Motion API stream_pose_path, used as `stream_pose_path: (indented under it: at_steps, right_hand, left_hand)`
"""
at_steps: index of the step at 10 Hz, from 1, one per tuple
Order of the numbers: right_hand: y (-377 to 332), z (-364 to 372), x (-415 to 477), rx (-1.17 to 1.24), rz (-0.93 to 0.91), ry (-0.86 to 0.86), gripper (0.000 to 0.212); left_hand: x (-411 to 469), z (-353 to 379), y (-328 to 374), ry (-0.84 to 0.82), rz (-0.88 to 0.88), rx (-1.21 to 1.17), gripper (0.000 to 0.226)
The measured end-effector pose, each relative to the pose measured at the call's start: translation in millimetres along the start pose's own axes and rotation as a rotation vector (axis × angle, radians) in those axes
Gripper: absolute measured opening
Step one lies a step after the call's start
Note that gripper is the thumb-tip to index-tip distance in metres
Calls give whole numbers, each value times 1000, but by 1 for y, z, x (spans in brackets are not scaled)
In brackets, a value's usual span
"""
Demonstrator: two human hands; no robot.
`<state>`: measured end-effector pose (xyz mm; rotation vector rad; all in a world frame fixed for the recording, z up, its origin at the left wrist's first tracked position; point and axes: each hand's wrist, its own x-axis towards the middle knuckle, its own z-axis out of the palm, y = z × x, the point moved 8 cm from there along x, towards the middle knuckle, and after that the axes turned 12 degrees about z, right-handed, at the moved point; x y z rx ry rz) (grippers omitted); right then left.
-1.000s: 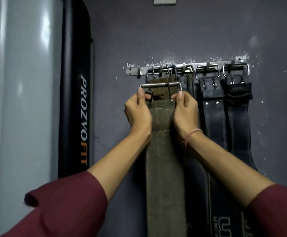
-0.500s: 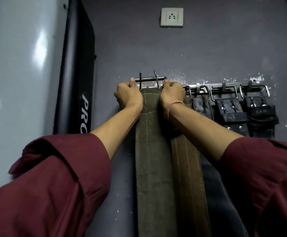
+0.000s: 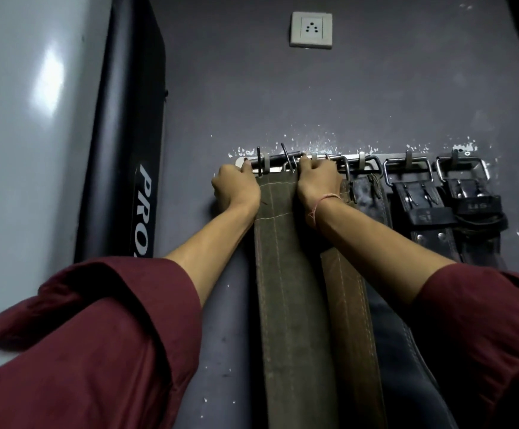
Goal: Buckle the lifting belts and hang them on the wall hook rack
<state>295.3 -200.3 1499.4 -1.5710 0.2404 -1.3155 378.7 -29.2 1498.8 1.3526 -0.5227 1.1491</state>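
At centre frame, the left hand (image 3: 236,188) and right hand (image 3: 317,184) each curl their fingers tightly round the top edges of the olive-green lifting belt (image 3: 286,274). Its steel buckle (image 3: 278,161) is held against the left end of the wall hook rack (image 3: 419,157), beside a hanging brown belt (image 3: 346,305).

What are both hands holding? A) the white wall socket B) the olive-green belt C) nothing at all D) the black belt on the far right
B: the left hand and right hand both grip the top of the olive-green belt, by its buckle, at the hook rack.
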Motion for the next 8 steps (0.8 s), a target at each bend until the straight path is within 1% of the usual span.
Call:
stream_pose_path:
  at_steps: [2,3,4,5,6,7,8]
  right_hand:
    - [-1,0,-10,-18,-76,-83,41]
    - [3,-4,-16,-57,-88,-98,40]
    - [11,-14,-30,-37,-106,-63,28]
    - [18,-31,-52,24,-162,30,22]
    - [27,-50,-74,40,-271,88,15]
    - [43,-67,-91,-19,-346,56,17]
    - [55,-93,-111,-31,-356,3,26]
  left_hand:
    - [-8,-4,0,-7,73,43,52]
    - [-22,-11,2,-21,91,103,53]
    - [-47,-16,-1,-31,110,130,49]
    - [-76,-23,-1,8,222,149,37]
    - [-110,-27,5,16,338,308,33]
    - [-142,-31,6,-23,380,435,46]
    - [-170,-42,12,-29,394,438,46]
